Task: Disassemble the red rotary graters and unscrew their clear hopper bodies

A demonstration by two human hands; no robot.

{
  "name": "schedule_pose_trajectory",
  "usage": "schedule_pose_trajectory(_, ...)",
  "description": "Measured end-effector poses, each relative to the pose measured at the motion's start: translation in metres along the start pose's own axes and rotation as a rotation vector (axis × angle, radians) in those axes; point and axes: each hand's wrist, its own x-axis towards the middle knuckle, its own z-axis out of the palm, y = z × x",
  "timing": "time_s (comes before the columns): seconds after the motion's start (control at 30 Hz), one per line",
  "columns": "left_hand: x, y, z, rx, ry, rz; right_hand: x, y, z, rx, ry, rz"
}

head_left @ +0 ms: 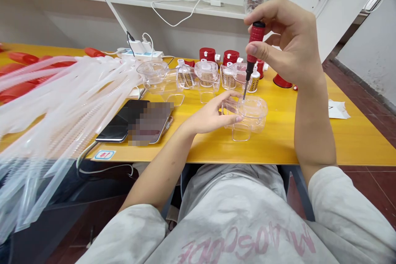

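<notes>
My right hand (pixel 278 37) grips a red screwdriver (pixel 256 41) with a black cap and dark shaft, held nearly upright. Its tip meets the upper left part of a clear plastic housing (pixel 253 111) on the table. Around the left side of that housing my left hand (pixel 216 113) is closed, thumb in front and fingers behind. Farther back stand more clear housings (pixel 157 74), some beside white perforated cups (pixel 228 80). Whether a screw sits under the tip is too small to tell.
Long clear plastic strips (pixel 77 90) with red ends spread over the table's left. Two phones (pixel 123 119) lie nearer me. Red canisters (pixel 230 57) and a power strip (pixel 142 53) stand at the back, a red cup-like part (pixel 281 81) and white paper (pixel 338 109) at right.
</notes>
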Motion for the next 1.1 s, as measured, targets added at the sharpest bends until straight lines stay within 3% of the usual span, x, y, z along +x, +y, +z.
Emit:
schedule_pose_trajectory(0.3,0.000,-0.004,0.000,0.003,-0.002,0.015,-0.002,-0.004,0.004,0.127,0.022,0.031)
schedule_pose_trajectory(0.53,0.001,-0.002,0.000,0.014,-0.001,0.005,-0.005,-0.010,0.001,-0.001,-0.012,0.027)
schedule_pose_trajectory(0.8,-0.001,-0.003,0.000,0.005,0.001,0.011,-0.008,-0.011,0.005,0.149,0.018,0.069)
schedule_pose_trajectory(1.1,-0.001,-0.002,0.000,-0.001,0.000,0.007,-0.005,-0.013,0.005,0.054,0.006,0.027)
